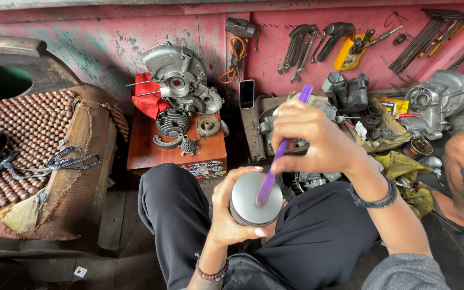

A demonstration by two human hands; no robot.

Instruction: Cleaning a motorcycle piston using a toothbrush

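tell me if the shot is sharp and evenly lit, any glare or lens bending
Head view: soft, even daylight with no hard shadows; the piston in the left hand shows a mild sheen on its flat crown, not blown out; the purple brush in the right hand is slightly motion-blurred; the wide lens bows the edges, seen in the beaded seat cover; the engine casing stays sharp.

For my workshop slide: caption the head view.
Left hand holds a round metal piston while right hand presses a purple brush onto it.

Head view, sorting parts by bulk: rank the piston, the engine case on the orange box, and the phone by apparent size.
1. Engine case
2. Piston, though it is nearer the camera, so unsure
3. Phone
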